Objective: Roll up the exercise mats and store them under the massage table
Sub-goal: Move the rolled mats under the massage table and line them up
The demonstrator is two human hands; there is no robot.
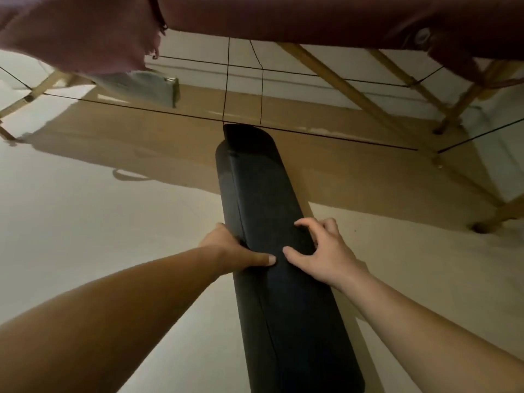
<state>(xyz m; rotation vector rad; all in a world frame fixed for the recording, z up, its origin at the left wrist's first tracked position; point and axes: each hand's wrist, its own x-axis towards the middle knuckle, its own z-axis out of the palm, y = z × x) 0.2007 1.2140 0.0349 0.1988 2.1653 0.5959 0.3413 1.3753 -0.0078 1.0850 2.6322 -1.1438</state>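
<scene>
A rolled black exercise mat (263, 194) lies lengthwise on the pale floor, its far end just under the edge of the maroon massage table (283, 15). My left hand (235, 251) grips the roll's left side, thumb laid across the top. My right hand (320, 248) holds the right side with curled fingers on top and thumb pointing left. Both hands sit near the middle of the roll. The near end of the mat reaches the bottom of the view.
Wooden table legs (340, 80) and thin black brace cables (170, 112) cross the space under the table. A maroon cloth (85, 38) hangs at upper left. A grey bag-like object (141, 86) sits on the floor behind. A tan floor strip runs under the table.
</scene>
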